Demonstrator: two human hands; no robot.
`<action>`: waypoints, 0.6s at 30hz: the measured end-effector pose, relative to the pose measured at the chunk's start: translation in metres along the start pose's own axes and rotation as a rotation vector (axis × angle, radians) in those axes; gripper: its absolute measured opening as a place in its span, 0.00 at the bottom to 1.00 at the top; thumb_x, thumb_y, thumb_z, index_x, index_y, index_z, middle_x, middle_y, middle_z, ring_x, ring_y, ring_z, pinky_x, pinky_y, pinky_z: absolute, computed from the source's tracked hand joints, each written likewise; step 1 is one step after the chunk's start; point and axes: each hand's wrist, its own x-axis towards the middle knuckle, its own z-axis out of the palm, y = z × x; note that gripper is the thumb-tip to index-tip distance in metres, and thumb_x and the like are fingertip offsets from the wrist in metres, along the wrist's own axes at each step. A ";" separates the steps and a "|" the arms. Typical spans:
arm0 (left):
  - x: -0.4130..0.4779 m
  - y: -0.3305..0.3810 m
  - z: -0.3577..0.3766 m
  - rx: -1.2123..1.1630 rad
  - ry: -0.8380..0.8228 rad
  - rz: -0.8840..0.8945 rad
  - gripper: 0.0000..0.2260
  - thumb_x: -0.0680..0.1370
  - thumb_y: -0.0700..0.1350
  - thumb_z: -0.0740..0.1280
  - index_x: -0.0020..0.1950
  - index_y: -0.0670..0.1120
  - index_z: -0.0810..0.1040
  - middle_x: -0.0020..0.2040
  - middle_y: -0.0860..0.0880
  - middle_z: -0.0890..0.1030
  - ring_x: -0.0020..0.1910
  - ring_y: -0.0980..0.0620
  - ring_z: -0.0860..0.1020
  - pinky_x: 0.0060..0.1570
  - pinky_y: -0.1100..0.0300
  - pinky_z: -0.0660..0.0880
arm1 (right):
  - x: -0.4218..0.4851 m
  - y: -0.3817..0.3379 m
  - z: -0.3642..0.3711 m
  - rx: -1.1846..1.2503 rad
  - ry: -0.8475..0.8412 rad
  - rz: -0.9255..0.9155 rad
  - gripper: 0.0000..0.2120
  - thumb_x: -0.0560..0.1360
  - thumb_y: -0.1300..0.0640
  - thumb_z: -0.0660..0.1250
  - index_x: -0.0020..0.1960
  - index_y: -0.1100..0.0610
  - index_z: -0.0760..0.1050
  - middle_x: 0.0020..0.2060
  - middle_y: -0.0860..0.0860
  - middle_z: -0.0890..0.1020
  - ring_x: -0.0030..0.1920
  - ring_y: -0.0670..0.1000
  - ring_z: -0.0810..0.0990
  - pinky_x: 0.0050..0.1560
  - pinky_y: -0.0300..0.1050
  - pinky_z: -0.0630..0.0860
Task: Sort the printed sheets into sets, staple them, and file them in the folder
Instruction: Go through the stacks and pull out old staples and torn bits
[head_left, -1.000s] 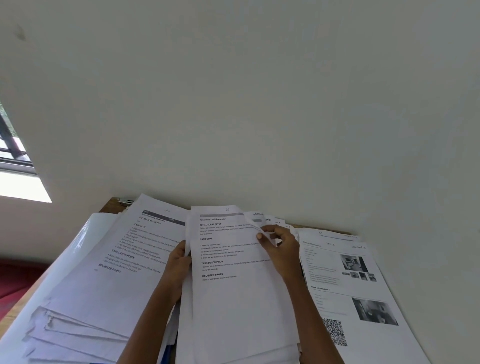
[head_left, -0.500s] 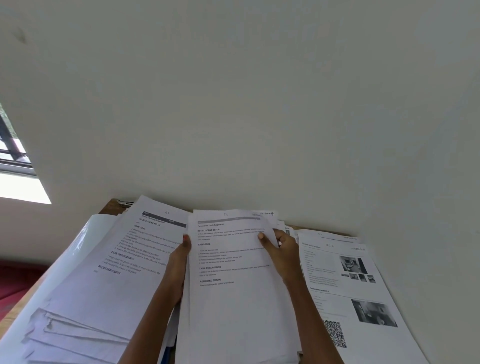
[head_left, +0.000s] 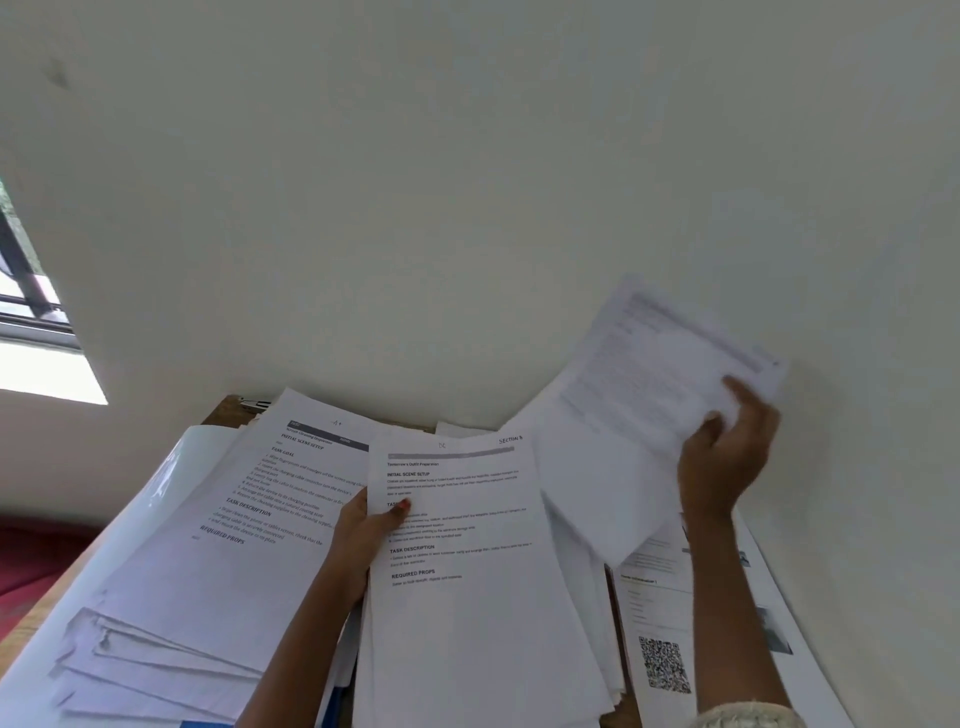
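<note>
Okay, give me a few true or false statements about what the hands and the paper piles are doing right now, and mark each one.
1. The right hand holds a loose sheet raised above the piles. True.
2. The left hand is off the paper. False: its thumb and fingers pinch the left edge of the middle stack.
3. A sheet with a QR code lies to the right of the middle stack. True.
4. The top sheet of the middle stack is blank. False: it carries printed headings such as "TASK DESCRIPTION" and "REQUIRED PROPS".
5. The left pile is squared up neatly. False: its near corners are fanned out.
</note>
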 end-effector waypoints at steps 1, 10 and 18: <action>0.000 0.000 0.000 0.001 0.002 0.000 0.11 0.77 0.36 0.68 0.59 0.42 0.77 0.50 0.41 0.84 0.44 0.41 0.84 0.34 0.54 0.82 | 0.011 -0.008 -0.005 0.017 0.080 -0.058 0.22 0.69 0.76 0.58 0.61 0.66 0.74 0.57 0.67 0.74 0.59 0.56 0.71 0.57 0.19 0.59; 0.002 -0.001 0.000 -0.001 0.006 -0.001 0.10 0.77 0.37 0.68 0.59 0.43 0.77 0.52 0.41 0.84 0.47 0.39 0.83 0.37 0.51 0.82 | 0.062 -0.049 -0.015 0.296 0.189 -0.115 0.21 0.69 0.71 0.58 0.59 0.56 0.73 0.55 0.54 0.75 0.58 0.41 0.73 0.65 0.34 0.65; 0.001 0.001 0.000 -0.037 0.000 -0.011 0.08 0.80 0.41 0.64 0.59 0.44 0.77 0.52 0.41 0.84 0.47 0.40 0.84 0.38 0.49 0.83 | -0.026 0.005 0.039 0.184 -0.695 0.171 0.22 0.70 0.75 0.61 0.54 0.53 0.78 0.56 0.52 0.80 0.60 0.51 0.76 0.64 0.32 0.65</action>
